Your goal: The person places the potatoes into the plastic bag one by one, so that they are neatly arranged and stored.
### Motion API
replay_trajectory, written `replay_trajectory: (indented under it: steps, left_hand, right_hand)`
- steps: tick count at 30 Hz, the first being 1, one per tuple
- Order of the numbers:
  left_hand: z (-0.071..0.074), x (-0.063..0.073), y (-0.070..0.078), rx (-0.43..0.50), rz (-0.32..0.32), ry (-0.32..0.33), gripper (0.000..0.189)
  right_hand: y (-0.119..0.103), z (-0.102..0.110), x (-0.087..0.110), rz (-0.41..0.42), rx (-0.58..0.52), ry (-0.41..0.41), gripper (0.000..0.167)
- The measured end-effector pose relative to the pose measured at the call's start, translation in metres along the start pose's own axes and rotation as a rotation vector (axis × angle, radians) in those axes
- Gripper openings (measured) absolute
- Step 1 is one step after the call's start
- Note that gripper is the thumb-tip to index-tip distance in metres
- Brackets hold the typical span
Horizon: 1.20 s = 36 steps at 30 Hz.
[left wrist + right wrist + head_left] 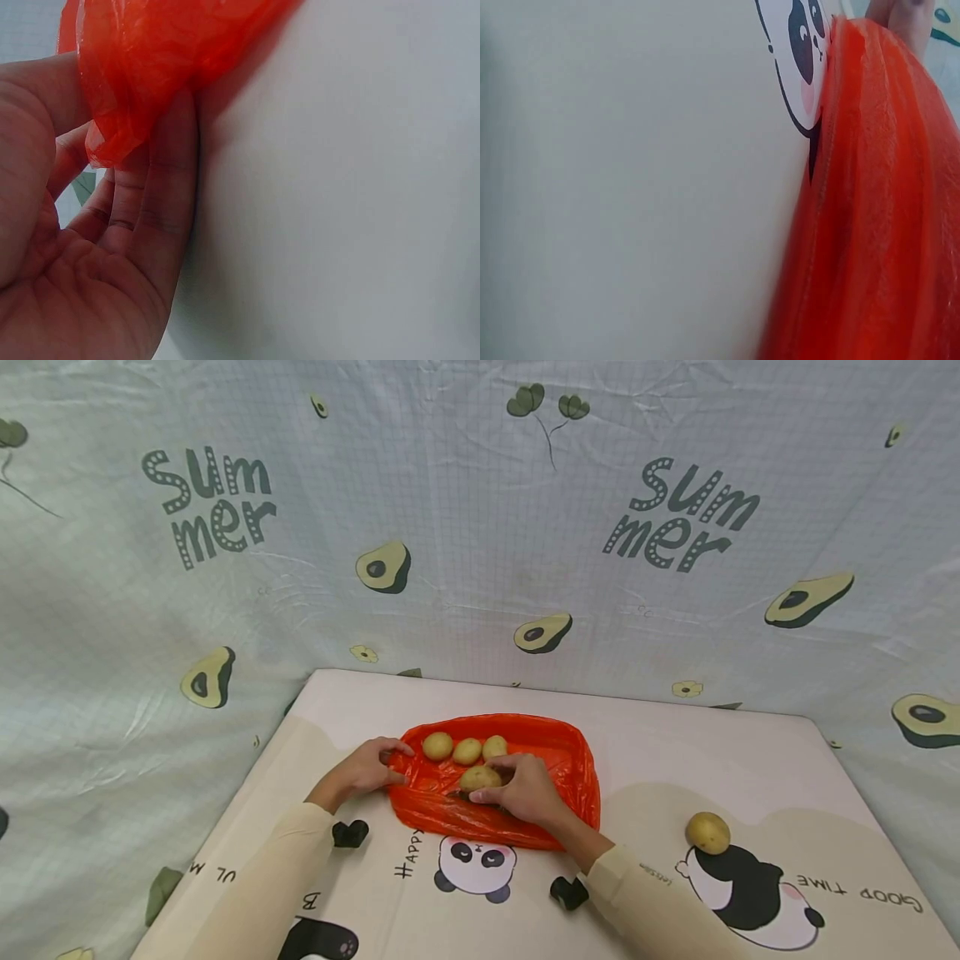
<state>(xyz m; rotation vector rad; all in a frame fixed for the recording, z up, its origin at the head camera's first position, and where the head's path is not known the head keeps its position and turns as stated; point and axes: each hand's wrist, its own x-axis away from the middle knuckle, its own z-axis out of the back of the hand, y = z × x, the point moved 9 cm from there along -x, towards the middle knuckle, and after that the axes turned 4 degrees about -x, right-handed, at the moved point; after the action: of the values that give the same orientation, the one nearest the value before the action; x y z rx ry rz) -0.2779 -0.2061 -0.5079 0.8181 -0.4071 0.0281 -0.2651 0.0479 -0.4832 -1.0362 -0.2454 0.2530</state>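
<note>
A red plastic bag (555,752) lies with its mouth spread wide on the table; its side fills the right of the right wrist view. My left hand (369,767) grips the bag's left rim, and in the left wrist view the plastic passes between thumb and fingers. Within the bag, my right hand (531,789) holds a potato (480,778) between thumb and fingers. Behind it, three more potatoes sit in a row: one at left (437,746), a middle one (467,751) and one at right (495,747), partly covered by the right hand.
Another potato (708,833) lies on the table at the right, outside the bag. The pale table cover (637,735) has printed pandas and lettering. A curtain (465,485) with avocado prints hangs behind the table and along its sides.
</note>
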Motion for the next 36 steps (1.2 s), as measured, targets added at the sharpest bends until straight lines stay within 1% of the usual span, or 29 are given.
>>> replay_trajectory:
  steps: [8,15,20,26,31,36]
  left_hand:
    - [0.001,0.000,0.002,-0.006,-0.013,-0.004,0.039]
    - [0.001,-0.001,0.000,0.000,-0.020,0.003,0.038]
    - [0.002,0.000,0.000,-0.004,-0.024,0.000,0.039]
    - [0.001,0.001,-0.001,-0.002,-0.021,0.007,0.038]
    - [0.002,0.000,-0.002,-0.002,-0.017,0.009,0.037]
    - [0.002,0.000,-0.003,-0.008,-0.012,0.009,0.038]
  right_hand:
    - [0.002,-0.004,0.000,-0.025,-0.008,0.008,0.066]
    - [0.002,-0.006,0.000,-0.016,-0.003,0.021,0.064]
    - [0.003,-0.008,0.000,-0.025,-0.015,0.029,0.065]
    - [0.003,-0.009,0.002,-0.008,-0.010,0.045,0.063]
    - [0.004,-0.011,0.003,-0.018,-0.002,0.056,0.063]
    - [0.003,-0.012,0.004,-0.010,0.005,0.055,0.062]
